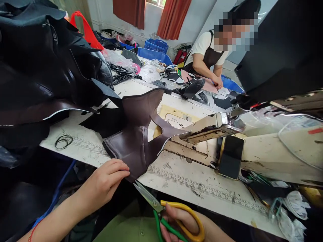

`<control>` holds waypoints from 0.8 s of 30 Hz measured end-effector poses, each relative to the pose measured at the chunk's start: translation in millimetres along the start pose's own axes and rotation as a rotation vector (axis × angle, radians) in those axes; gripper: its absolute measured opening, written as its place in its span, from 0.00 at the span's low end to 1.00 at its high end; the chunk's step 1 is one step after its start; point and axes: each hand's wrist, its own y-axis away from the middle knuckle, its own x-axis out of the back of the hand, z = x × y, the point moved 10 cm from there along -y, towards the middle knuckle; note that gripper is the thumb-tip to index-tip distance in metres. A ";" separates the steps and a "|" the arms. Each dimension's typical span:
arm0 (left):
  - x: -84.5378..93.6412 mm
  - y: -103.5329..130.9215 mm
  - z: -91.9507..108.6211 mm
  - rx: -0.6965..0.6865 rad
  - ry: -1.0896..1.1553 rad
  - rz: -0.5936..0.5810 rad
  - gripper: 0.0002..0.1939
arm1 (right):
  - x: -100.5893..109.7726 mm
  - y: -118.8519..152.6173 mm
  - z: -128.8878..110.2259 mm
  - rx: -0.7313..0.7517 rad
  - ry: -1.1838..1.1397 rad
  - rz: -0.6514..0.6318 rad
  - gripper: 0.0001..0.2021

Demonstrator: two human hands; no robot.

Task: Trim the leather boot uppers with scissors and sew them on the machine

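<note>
A dark brown leather piece (135, 144) with a cut-out lies across the sewing machine's bed, one narrow strip reaching the machine's metal post (209, 129). My left hand (108, 178) pinches its near corner between thumb and fingers. In my right hand (181, 218) is a pair of scissors (148, 196) with one yellow and one green handle. The blades point up and left, their tips close to the leather's near edge. Whether they touch it I cannot tell.
Black leather pieces (45, 60) are piled high at the left. A phone (230, 157) lies by the machine, whose dark head (280, 50) overhangs the right. A black cord loop (64, 142) rests on the ruler-marked table edge. Across the table, a person (209, 60) handles material.
</note>
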 end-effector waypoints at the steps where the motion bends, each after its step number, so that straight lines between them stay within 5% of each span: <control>1: -0.7 -0.6 -1.1 0.017 0.029 0.002 0.12 | -0.6 0.2 -2.6 -0.006 -0.013 -0.016 0.41; 7: 1.4 -1.3 -3.4 0.037 0.064 0.020 0.11 | -5.7 -6.9 -12.2 -0.057 -0.044 -0.091 0.38; 24: 8.1 16.8 15.1 0.065 -0.196 0.150 0.13 | -8.7 -11.4 -34.2 0.039 0.059 0.084 0.34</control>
